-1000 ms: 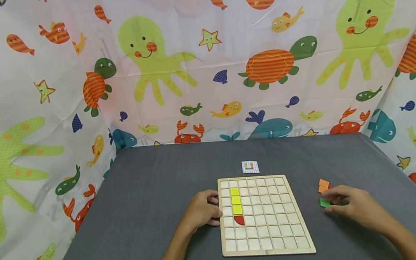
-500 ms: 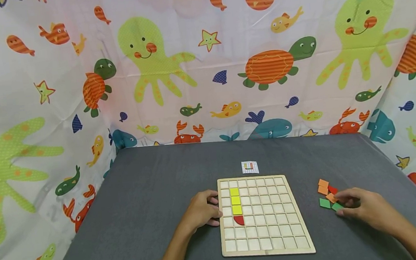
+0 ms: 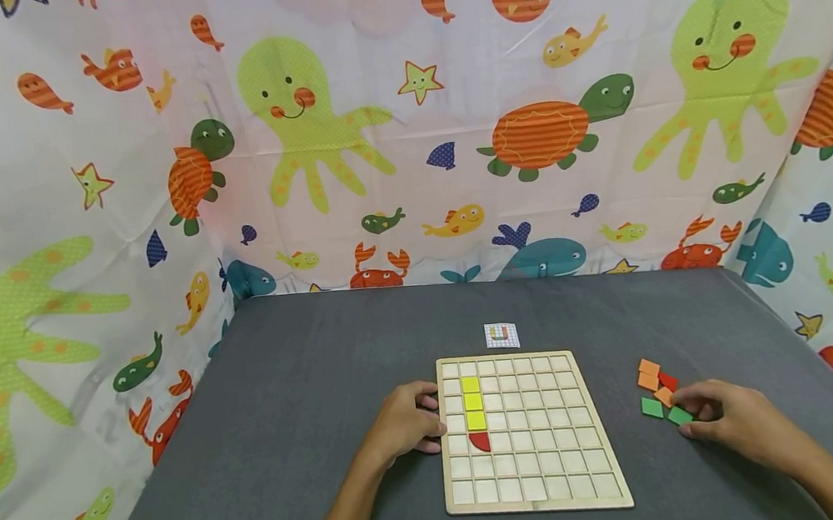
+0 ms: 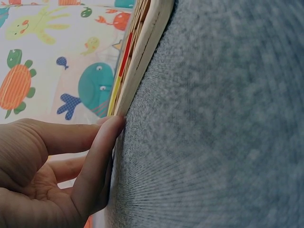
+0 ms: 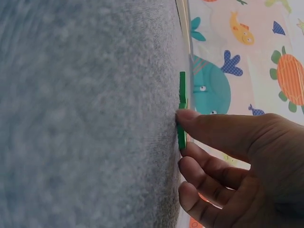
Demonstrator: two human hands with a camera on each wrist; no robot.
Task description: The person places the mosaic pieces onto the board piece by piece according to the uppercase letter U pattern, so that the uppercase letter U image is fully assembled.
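At the left edge of a wooden grid board, my left hand grips the rim with thumb and fingers, also seen in the left wrist view. Three yellow square tiles form a column on the board, with a red quarter-round tile just below them. On the right, my right hand pinches a green tile at the cloth between thumb and index finger. Another green tile lies beside it. Orange tiles and a red tile lie just beyond, close together.
A small printed pattern card lies behind the board on the grey cloth-covered table. A white curtain with sea-animal prints hangs at the back and sides.
My right hand has drawn back toward the right and nearer, off the tile pile, uncovering orange, red and green tiles. The green tile in its fingers shifted slightly. The left hand stays on the board.
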